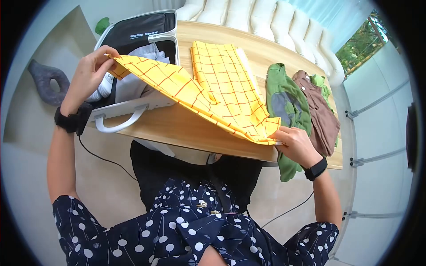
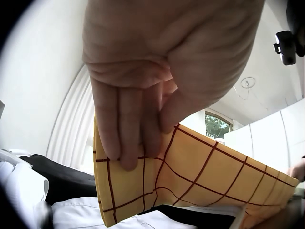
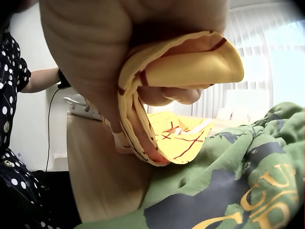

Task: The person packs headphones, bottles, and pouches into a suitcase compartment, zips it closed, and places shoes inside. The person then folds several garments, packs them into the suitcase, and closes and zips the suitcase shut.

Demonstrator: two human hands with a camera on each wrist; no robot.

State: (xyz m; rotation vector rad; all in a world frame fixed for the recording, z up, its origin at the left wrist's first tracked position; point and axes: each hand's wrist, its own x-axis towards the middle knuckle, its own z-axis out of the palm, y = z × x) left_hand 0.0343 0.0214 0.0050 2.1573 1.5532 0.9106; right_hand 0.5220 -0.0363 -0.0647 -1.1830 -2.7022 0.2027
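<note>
A yellow cloth with a red grid (image 1: 213, 95) is stretched between both hands above the wooden table (image 1: 177, 128). My left hand (image 1: 91, 73) pinches one corner of the cloth (image 2: 157, 179) over the open suitcase (image 1: 137, 35). My right hand (image 1: 295, 142) grips the other folded corner (image 3: 186, 71) at the table's near edge. The far part of the cloth lies flat on the table. A green garment (image 1: 286, 104) lies right beside my right hand, and fills the lower right wrist view (image 3: 228, 191).
A brown garment (image 1: 321, 113) lies right of the green one, with more green cloth (image 1: 321, 84) behind. White clothes (image 1: 133, 82) fill the suitcase. A white sofa (image 1: 266, 17) stands beyond the table. A grey looped object (image 1: 46, 82) rests on the floor at left.
</note>
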